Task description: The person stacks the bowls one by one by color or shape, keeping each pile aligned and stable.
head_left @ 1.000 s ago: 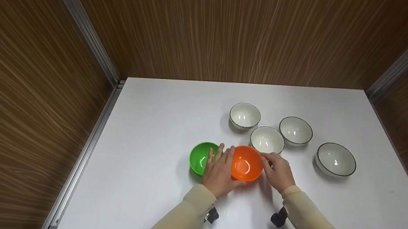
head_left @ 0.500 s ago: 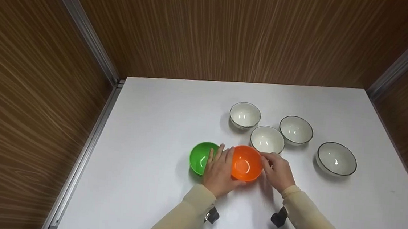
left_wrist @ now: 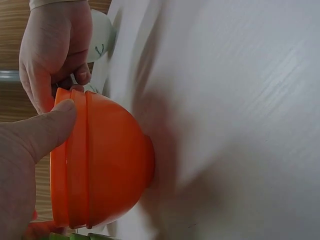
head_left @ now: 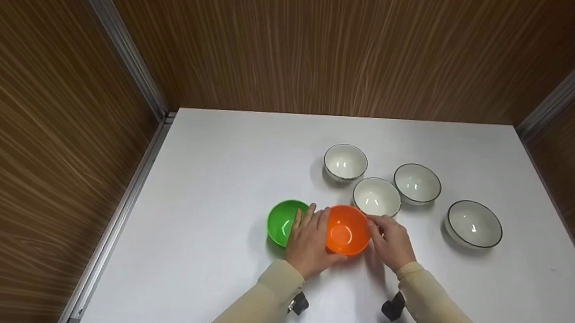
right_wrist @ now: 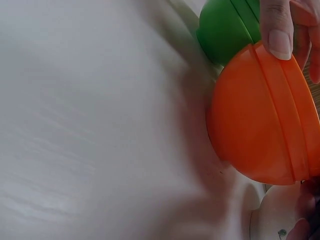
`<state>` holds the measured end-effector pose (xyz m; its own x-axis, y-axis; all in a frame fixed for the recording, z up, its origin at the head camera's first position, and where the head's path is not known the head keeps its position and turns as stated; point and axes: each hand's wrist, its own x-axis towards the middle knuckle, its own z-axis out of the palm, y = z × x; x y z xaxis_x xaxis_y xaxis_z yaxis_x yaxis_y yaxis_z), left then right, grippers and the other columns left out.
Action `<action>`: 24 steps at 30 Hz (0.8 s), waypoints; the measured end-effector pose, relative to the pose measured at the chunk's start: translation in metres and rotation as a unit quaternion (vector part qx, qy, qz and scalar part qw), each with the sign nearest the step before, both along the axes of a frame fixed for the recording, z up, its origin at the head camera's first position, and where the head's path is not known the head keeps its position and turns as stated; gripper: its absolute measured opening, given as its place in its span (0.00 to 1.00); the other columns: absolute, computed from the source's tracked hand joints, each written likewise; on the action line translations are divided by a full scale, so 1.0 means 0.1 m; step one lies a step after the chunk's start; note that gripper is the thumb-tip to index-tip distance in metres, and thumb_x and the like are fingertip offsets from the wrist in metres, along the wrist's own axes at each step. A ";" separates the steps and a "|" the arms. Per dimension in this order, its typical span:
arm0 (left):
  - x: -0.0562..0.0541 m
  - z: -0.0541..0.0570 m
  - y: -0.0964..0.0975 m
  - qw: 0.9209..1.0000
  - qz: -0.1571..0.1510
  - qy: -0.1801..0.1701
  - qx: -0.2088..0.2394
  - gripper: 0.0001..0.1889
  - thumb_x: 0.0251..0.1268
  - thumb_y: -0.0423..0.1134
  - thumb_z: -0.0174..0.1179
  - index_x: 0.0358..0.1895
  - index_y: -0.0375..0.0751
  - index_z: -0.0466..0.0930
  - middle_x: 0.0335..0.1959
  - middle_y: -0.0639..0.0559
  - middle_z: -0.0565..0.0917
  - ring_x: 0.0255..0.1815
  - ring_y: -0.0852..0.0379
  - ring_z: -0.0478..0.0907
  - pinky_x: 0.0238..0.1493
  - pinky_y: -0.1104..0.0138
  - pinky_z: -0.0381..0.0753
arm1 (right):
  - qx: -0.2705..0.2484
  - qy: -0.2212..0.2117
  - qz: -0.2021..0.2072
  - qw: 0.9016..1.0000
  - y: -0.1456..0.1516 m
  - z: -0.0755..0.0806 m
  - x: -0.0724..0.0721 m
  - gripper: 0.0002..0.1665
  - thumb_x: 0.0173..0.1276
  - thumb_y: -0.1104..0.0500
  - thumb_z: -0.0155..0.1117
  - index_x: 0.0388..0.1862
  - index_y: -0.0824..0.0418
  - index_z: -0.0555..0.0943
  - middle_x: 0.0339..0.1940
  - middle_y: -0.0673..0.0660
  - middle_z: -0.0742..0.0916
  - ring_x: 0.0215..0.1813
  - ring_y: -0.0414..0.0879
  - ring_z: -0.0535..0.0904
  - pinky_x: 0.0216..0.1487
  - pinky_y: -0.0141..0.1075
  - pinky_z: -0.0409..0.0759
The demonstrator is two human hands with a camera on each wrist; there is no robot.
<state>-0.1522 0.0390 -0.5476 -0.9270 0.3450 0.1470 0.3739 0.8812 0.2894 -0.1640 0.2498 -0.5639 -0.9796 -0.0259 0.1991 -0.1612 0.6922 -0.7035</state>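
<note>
Head view shows your left hand [head_left: 309, 245] holding the orange bowl [head_left: 346, 231] at its left side, just right of the green bowl [head_left: 281, 221]. Your right hand [head_left: 393, 244] pinches the opposite rim between thumb and fingers

Brown wood-grain panels [head_left: 296, 44] and grey metal strips [head_left: 120, 35] border a white tabletop [head_left: 204, 175]

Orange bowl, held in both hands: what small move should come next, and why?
Probably a small straight-up lift: the left hand and right hand hold the orange bowl from opposite sides, while the green bowl beside it and a dark-rimmed white bowl just behind look close enough that sliding might bump them.
</note>
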 end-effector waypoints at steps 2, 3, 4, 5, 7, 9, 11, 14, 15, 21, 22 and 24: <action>0.00 0.00 0.00 1.000 0.000 0.000 -0.002 0.58 0.38 0.70 0.69 0.72 0.42 0.57 0.67 0.49 0.70 0.75 0.50 0.54 0.75 0.50 0.41 | 0.000 0.000 0.001 1.000 0.00 0.00 0.00 0.12 0.71 0.63 0.58 0.48 0.63 0.85 0.33 0.54 0.84 0.33 0.45 0.75 0.34 0.37 0.74; 0.00 -0.01 0.00 1.000 0.000 0.000 -0.004 0.58 0.38 0.70 0.69 0.72 0.42 0.57 0.67 0.49 0.70 0.74 0.50 0.54 0.75 0.50 0.42 | -0.001 -0.001 0.001 1.000 0.00 0.00 0.00 0.12 0.71 0.63 0.58 0.48 0.63 0.85 0.34 0.54 0.85 0.33 0.45 0.75 0.34 0.37 0.74; 0.00 -0.01 0.00 1.000 0.000 0.000 -0.005 0.58 0.38 0.71 0.69 0.73 0.42 0.57 0.68 0.48 0.69 0.74 0.49 0.54 0.75 0.50 0.42 | -0.002 -0.003 0.001 1.000 0.01 0.00 0.00 0.12 0.71 0.62 0.58 0.48 0.63 0.85 0.35 0.54 0.85 0.34 0.45 0.76 0.35 0.37 0.75; 0.01 -0.01 0.00 1.000 0.000 0.002 -0.005 0.59 0.38 0.71 0.69 0.73 0.41 0.58 0.68 0.48 0.69 0.74 0.49 0.54 0.75 0.50 0.42 | -0.005 -0.004 0.000 1.000 0.01 0.00 0.00 0.12 0.71 0.62 0.58 0.48 0.63 0.85 0.36 0.55 0.85 0.34 0.45 0.76 0.35 0.37 0.75; 0.02 0.00 -0.01 1.000 -0.002 0.005 -0.002 0.59 0.38 0.71 0.69 0.73 0.41 0.58 0.69 0.47 0.68 0.74 0.48 0.54 0.75 0.49 0.43 | -0.011 -0.011 -0.003 1.000 0.03 0.00 0.01 0.13 0.72 0.61 0.57 0.49 0.63 0.85 0.39 0.56 0.86 0.36 0.46 0.76 0.37 0.38 0.75; 0.05 0.01 -0.03 1.000 -0.004 0.011 0.007 0.58 0.38 0.71 0.69 0.73 0.41 0.58 0.69 0.47 0.67 0.74 0.48 0.54 0.75 0.50 0.44 | -0.015 -0.015 -0.012 1.000 0.06 0.00 0.01 0.13 0.72 0.58 0.57 0.49 0.62 0.84 0.41 0.56 0.86 0.37 0.46 0.77 0.38 0.38 0.76; 0.08 0.02 -0.07 0.999 -0.008 0.020 0.027 0.57 0.40 0.70 0.69 0.72 0.41 0.58 0.69 0.46 0.67 0.74 0.47 0.54 0.75 0.51 0.45 | -0.022 -0.019 -0.030 0.999 0.10 -0.01 0.02 0.13 0.72 0.57 0.57 0.48 0.61 0.84 0.40 0.55 0.86 0.37 0.46 0.77 0.38 0.37 0.75; 0.14 0.03 -0.12 0.997 -0.018 0.042 0.062 0.53 0.43 0.67 0.69 0.71 0.41 0.61 0.67 0.46 0.68 0.73 0.47 0.55 0.74 0.52 0.51 | -0.030 -0.027 -0.069 0.997 0.18 -0.01 0.01 0.13 0.73 0.54 0.57 0.44 0.61 0.83 0.34 0.55 0.85 0.35 0.46 0.76 0.37 0.35 0.74; 0.16 0.04 -0.14 0.996 -0.023 0.052 0.072 0.51 0.44 0.65 0.70 0.70 0.40 0.62 0.67 0.46 0.69 0.73 0.47 0.56 0.73 0.53 0.53 | -0.036 -0.033 -0.082 0.995 0.22 -0.01 0.01 0.14 0.73 0.53 0.57 0.43 0.61 0.83 0.32 0.55 0.84 0.34 0.46 0.76 0.35 0.34 0.74; 0.24 0.10 -0.21 0.984 -0.067 0.106 0.124 0.34 0.53 0.50 0.71 0.61 0.38 0.72 0.60 0.46 0.74 0.65 0.51 0.67 0.66 0.60 0.69 | -0.122 -0.126 -0.145 0.974 0.40 -0.02 -0.06 0.22 0.74 0.46 0.52 0.47 0.64 0.75 0.35 0.59 0.85 0.30 0.42 0.78 0.31 0.32 0.78; 0.26 0.12 -0.21 0.982 -0.077 0.113 0.132 0.31 0.54 0.48 0.70 0.60 0.38 0.73 0.59 0.47 0.75 0.62 0.52 0.70 0.64 0.62 0.70 | -0.143 -0.146 -0.150 0.967 0.42 -0.02 -0.07 0.24 0.74 0.44 0.52 0.49 0.65 0.73 0.37 0.61 0.85 0.30 0.42 0.79 0.32 0.33 0.79; 0.28 0.15 -0.18 0.976 -0.102 0.124 0.149 0.27 0.56 0.45 0.70 0.57 0.39 0.75 0.54 0.50 0.77 0.56 0.56 0.73 0.61 0.68 0.73 | -0.179 -0.182 -0.151 0.955 0.46 -0.03 -0.10 0.29 0.74 0.42 0.50 0.55 0.66 0.69 0.41 0.64 0.86 0.32 0.43 0.80 0.34 0.35 0.80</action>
<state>-0.1238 0.0210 -0.5324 -0.7670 0.4260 0.4799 0.6234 0.6721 0.3997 -0.1737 0.2958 -0.5665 -0.9374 0.2755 -0.2131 0.3086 0.3732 -0.8749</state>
